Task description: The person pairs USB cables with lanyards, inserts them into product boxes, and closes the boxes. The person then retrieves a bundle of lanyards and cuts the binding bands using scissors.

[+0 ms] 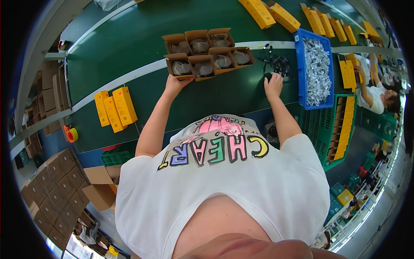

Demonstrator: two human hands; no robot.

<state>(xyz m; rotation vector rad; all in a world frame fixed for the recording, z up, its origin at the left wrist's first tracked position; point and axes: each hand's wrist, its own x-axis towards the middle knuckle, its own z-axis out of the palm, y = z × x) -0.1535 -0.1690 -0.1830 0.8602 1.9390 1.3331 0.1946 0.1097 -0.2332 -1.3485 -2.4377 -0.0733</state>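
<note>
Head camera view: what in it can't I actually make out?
All in the head view:
What the open brown boxes contain: cloudy plastic covers it.
Some fingers of the left hand: hidden by the nearest box.
Whether the right hand holds anything: its own back hides the palm.
The whole translucent bag: the top edge cuts it off.
</note>
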